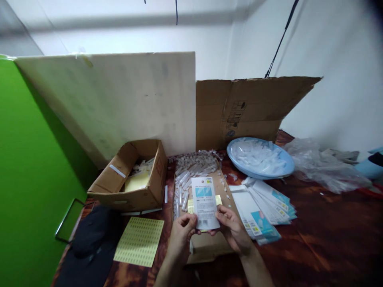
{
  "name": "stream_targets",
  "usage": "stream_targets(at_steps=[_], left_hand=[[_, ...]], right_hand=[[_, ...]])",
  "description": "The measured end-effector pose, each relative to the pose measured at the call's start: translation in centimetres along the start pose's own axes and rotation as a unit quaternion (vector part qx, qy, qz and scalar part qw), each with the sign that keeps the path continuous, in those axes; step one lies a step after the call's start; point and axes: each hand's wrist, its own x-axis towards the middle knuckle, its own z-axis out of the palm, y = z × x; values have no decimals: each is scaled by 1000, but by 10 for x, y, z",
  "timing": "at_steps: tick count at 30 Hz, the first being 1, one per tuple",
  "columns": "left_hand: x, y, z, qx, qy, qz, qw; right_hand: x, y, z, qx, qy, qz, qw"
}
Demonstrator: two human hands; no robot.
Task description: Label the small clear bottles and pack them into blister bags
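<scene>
Between my two hands is a white printed packaging card [206,203] with two blue pictures and a barcode, tilted up to face me. My left hand [183,231] pinches its lower left edge, thumb in front. At the lower right edge, my right hand [231,225] grips it the same way. Behind the card, a yellow sticker sheet [190,205] is partly hidden. Beneath lies a flat cardboard piece [209,245], with many small clear plastic tubes [183,185] heaped on its far left part.
An open cardboard box [157,179] with papers stands left, behind a yellow label sheet [139,241] and black cloth [89,243]. To the right, a blue basin [257,176] of clear plastic pieces sits behind fanned white-and-blue cards [263,211]. A clear plastic bag [326,163] lies farther right.
</scene>
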Motion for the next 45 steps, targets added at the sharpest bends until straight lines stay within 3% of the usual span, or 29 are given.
stream_targets(at_steps=[8, 12, 14, 16, 18, 19, 21, 23, 25, 33, 37, 41, 45], left_hand=[[-3, -2, -12, 51, 7, 15, 999], [-2, -4, -15, 48, 4, 3, 999], [0, -5, -17, 104, 1, 13, 995], [0, -3, -18, 209, 26, 80, 974], [-2, 1, -18, 315, 54, 184, 930], [-4, 4, -17, 356, 44, 232, 904], [-9, 11, -14, 414, -32, 286, 864], [-13, 17, -9, 438, -134, 289, 841], [-15, 21, -5, 436, -194, 274, 835], [-13, 31, 4, 461, -221, 177, 841], [-10, 36, 3, 480, -235, 187, 824], [-8, 34, 1, 490, -228, 284, 792], [-12, 29, 2, 486, -139, 443, 741]], right_hand=[[0, 6, -6, -29, 65, -10, 997], [2, 14, -18, -88, 5, -6, 996], [3, 18, -21, -101, 3, -18, 995], [3, 19, -21, -127, 20, -33, 991], [3, 18, -19, -165, 35, -37, 985], [3, 17, -17, -184, 40, -35, 982], [2, 14, -14, -208, 39, -32, 977], [1, 11, -10, -218, 26, -34, 975], [0, 9, -7, -221, 15, -42, 974], [-4, 8, -2, -256, -15, -41, 966], [-5, 9, -1, -252, -28, -45, 966], [-5, 14, 1, -213, -19, -46, 976], [-2, 26, 7, -125, 33, -55, 990]])
